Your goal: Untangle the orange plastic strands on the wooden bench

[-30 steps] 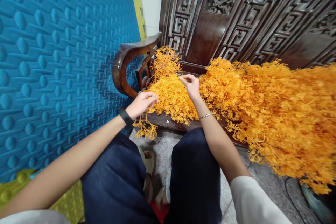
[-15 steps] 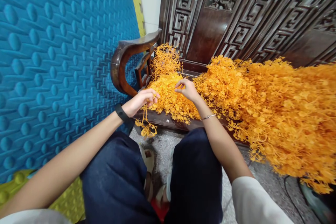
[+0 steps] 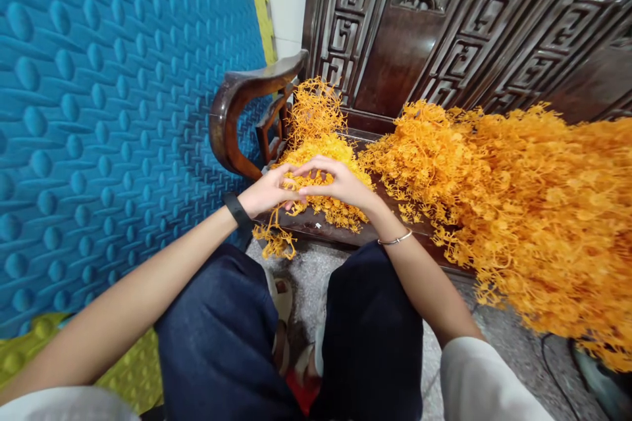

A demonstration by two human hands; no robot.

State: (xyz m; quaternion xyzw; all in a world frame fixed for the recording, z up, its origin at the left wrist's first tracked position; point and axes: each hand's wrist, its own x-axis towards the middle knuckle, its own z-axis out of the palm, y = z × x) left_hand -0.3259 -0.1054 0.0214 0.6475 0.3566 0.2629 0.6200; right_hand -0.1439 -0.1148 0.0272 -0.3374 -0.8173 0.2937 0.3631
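Observation:
My left hand [image 3: 273, 191] is closed on an orange plastic flower stem, and its branching tips [image 3: 274, 238] dangle below the palm past the bench's front edge. Against it comes my right hand [image 3: 338, 183], thumb and forefinger meeting at the left fingertips. Whatever lies in that pinch is hidden or too small to name. Just behind both hands is a heap of yellow-orange plastic flower pieces [image 3: 340, 207] on the dark wooden bench seat [image 3: 306, 223]. A looser tangle of orange stems [image 3: 316, 108] stands behind that heap.
A large pile of orange plastic stems [image 3: 543, 210] covers the bench to the right and spills over its edge. The curved wooden armrest [image 3: 237, 89] rises at left, beside blue foam matting [image 3: 123, 112]. Carved backrest panels [image 3: 395, 59] close off the back. A cable [image 3: 553, 368] lies at lower right.
My right hand has moved left and down from above the heap to meet my left hand. The left hand still holds the dangling stem and has turned slightly.

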